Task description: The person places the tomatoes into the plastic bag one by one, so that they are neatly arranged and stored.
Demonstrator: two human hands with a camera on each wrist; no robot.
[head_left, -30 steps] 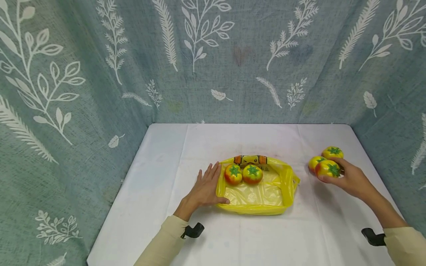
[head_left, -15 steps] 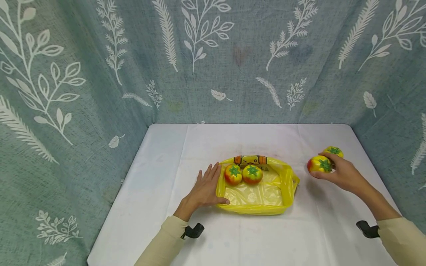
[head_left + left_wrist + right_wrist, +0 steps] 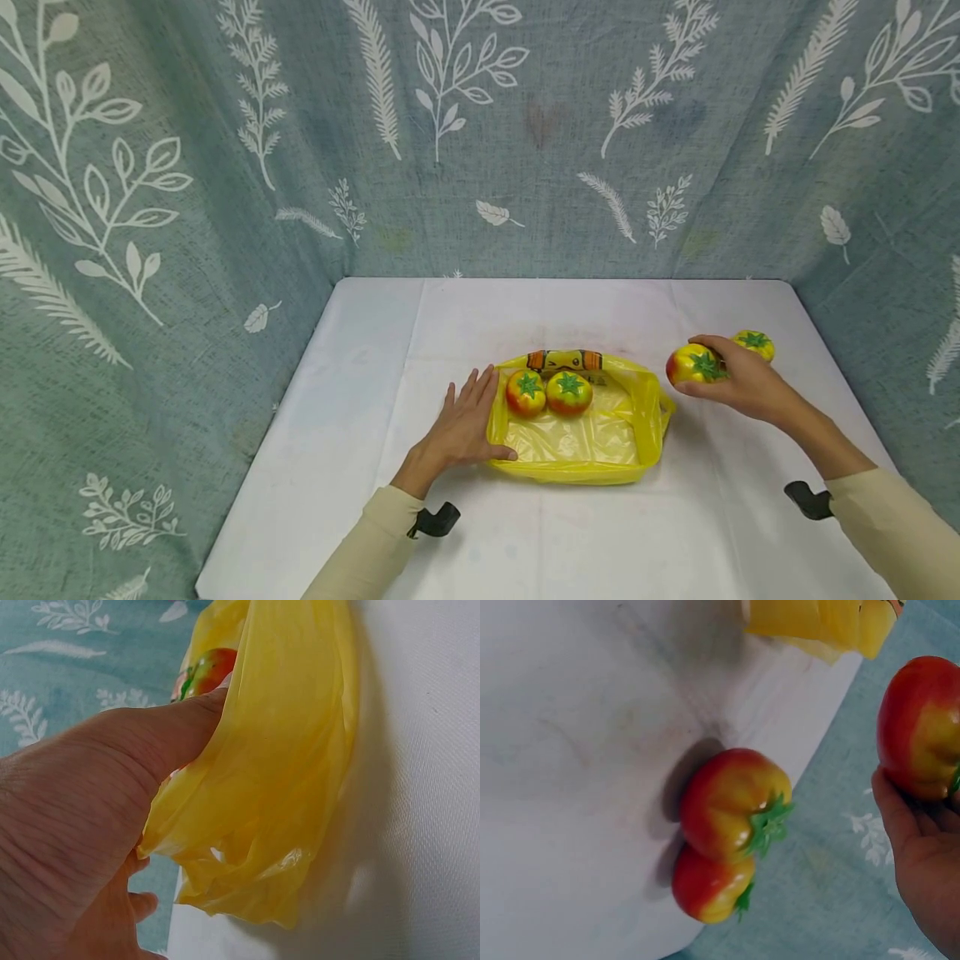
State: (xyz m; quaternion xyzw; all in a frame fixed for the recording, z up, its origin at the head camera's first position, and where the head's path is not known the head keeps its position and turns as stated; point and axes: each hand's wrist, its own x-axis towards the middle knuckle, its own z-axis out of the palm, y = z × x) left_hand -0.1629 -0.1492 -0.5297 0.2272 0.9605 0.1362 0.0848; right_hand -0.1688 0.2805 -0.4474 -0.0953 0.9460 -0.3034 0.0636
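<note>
In the head view my right hand point(image 3: 742, 379) grips a red and yellow tomato point(image 3: 695, 367) with a green star-shaped calyx, just right of a yellow plastic bag point(image 3: 648, 417). The right wrist view shows this held tomato point(image 3: 922, 727) at the fingertips, apart from two others on the table. My left hand point(image 3: 461, 425) rests at the bag's left side, fingers straight and spread, thumb over the rim. In the left wrist view the thumb point(image 3: 187, 724) reaches behind the bag's wall point(image 3: 285, 750). Inside the bag lie a left tomato point(image 3: 526, 394) and a right tomato point(image 3: 569, 393).
Two touching tomatoes, a larger-looking one point(image 3: 735, 802) and another point(image 3: 712, 889), sit on the white table point(image 3: 600, 542); the hand mostly hides one of them in the head view. A leaf-patterned curtain point(image 3: 525, 208) borders the table at the back and sides.
My right hand has carried the tomato leftward and slightly back, away from the other two and nearer the bag. The left hand and the bag have stayed put.
</note>
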